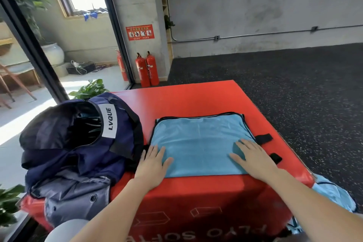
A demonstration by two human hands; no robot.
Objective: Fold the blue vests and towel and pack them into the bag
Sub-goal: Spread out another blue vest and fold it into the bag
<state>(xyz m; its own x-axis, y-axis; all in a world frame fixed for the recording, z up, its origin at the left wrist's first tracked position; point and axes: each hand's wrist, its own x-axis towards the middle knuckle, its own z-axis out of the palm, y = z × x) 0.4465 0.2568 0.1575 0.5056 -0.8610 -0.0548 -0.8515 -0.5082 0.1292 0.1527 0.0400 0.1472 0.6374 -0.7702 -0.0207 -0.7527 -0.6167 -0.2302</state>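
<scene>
Blue vest [198, 143] folded flat mid red plyo box [196, 100], not bagged yet. Left hand [152, 165] and right hand [253, 157] both spread flat, pressing its near edge. Navy bag [78, 133] gaping open just left. More blue fabric [332, 192] dangling off right side, probably still to fold.

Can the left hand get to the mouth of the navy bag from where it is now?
Probably yes. The left hand lies flat on the folded blue cloth right beside the bag, whose mouth gapes open with nothing between.
</scene>
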